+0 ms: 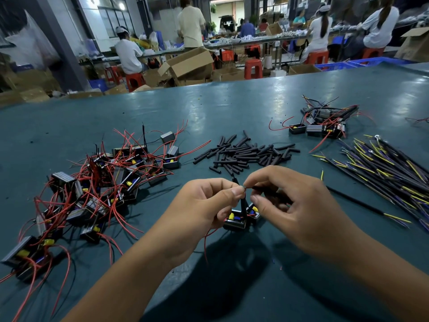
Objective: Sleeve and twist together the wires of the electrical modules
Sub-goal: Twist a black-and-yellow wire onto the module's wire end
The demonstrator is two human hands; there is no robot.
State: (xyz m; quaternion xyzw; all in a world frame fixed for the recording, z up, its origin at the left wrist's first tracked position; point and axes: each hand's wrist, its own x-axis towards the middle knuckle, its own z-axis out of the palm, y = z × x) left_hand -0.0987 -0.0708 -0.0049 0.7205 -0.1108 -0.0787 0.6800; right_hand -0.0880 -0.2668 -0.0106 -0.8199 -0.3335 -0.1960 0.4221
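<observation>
Two small black electrical modules (239, 220) with yellow and blue parts hang just above the table between my hands. My left hand (197, 210) pinches their wire ends at the top, where a black sleeve (243, 205) runs down to the modules. My right hand (292, 205) pinches the same bare wire tips from the right and holds a long black sleeved wire (355, 202) that trails right to a yellow end. A red wire (205, 242) dangles below my left hand.
A heap of modules with red wires (92, 189) lies at the left. Loose black sleeve pieces (246, 153) lie in the middle, finished modules (322, 124) at the far right, and a bundle of black, yellow and purple wires (390, 168) at the right on the green table (232, 108).
</observation>
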